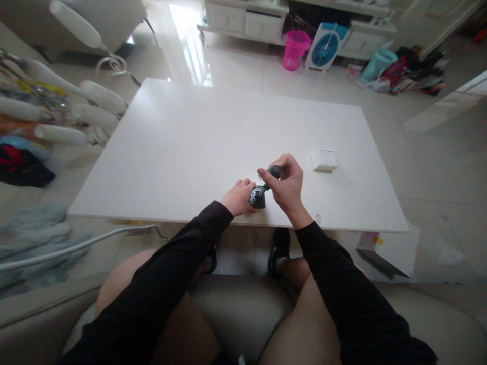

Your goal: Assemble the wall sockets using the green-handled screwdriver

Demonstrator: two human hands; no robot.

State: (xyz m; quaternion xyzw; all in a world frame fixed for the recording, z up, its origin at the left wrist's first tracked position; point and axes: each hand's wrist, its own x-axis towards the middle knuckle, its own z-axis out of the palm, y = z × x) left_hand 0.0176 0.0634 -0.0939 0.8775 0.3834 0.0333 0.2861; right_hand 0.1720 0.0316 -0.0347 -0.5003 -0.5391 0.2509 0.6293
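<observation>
My left hand (239,197) grips a small dark square device (257,202) from its left side, near the front edge of the table. The face turned up looks like moulded plastic with metal parts, too small to make out fully. In my right hand (288,183) is a screwdriver (274,172) with a green and black handle, held tilted. Its lower end meets the upper face of the device; the exact contact spot is too fine to see. To the right on the table stands a white socket box (324,160) with outlet holes in its top.
The white table (205,137) spans the middle of the view. A tiny clear item (318,218) lies near its front edge. Beyond are a pink basket (296,49), a blue fan (326,46) and a teal basket (378,66). A lamp with white shades (101,95) stands left.
</observation>
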